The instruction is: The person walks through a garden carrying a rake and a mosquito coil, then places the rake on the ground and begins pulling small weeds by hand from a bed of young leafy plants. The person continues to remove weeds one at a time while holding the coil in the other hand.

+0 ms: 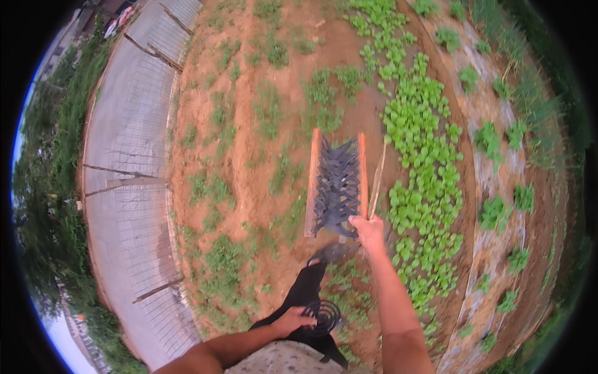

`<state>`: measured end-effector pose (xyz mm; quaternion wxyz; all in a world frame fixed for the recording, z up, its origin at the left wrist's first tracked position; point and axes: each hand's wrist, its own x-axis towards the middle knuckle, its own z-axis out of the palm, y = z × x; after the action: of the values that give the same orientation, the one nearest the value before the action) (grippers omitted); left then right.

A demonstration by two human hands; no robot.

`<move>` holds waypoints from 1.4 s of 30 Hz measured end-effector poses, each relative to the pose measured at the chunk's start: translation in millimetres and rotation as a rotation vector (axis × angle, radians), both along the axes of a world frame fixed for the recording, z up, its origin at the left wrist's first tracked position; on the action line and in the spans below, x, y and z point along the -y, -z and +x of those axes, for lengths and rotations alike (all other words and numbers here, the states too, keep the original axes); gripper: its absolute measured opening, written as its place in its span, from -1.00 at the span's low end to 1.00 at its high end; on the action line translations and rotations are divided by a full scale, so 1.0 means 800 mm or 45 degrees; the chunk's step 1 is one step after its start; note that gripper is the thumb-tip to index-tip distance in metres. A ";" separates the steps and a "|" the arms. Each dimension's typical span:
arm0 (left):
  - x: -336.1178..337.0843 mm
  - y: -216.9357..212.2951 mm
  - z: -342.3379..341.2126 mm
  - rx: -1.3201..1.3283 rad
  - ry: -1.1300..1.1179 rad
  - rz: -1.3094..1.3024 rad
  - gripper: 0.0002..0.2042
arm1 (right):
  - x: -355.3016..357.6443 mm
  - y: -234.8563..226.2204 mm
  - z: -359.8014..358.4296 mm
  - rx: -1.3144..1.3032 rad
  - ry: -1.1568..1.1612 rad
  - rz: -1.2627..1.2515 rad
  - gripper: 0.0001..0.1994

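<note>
My right hand [370,233] is closed on the near right corner of a folding stool [338,181] with orange-brown side rails and a seat of criss-crossed black straps. A thin pale stick [378,181] runs up from beside that hand along the stool's right side. Whether the fingers grip the stick too, I cannot tell. Low in the middle, close to my body, my left hand [294,320] is closed at the edge of a round black spiral-shaped object [326,316]. Its exact kind is unclear.
Brown soil with weeds [225,265] lies to the left, then a wire fence on wooden posts [156,290] beside a paved path [115,234]. A dense row of leafy green seedlings [423,187] borders the stool's right. Beyond it runs a film-covered bed [483,218] with separate plants.
</note>
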<state>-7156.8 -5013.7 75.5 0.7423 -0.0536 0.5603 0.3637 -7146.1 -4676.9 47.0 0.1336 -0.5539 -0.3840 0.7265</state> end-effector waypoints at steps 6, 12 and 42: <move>-0.012 -0.015 -0.001 0.105 -0.251 -0.089 -0.88 | -0.047 0.001 -0.068 -0.006 -0.082 0.156 -0.79; -0.019 -0.017 -0.002 0.121 -0.288 -0.113 -0.89 | -0.054 -0.016 -0.087 0.064 -0.158 0.218 -0.78; 0.006 -0.011 -0.021 0.209 -0.817 -0.239 -0.93 | -0.221 0.088 -0.337 0.409 -0.490 1.218 -0.57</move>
<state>-7173.5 -5018.7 84.0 0.6244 -0.3243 0.4844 0.5200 -7415.8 -4499.8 -23.5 0.1749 -0.4550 -0.7822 0.3881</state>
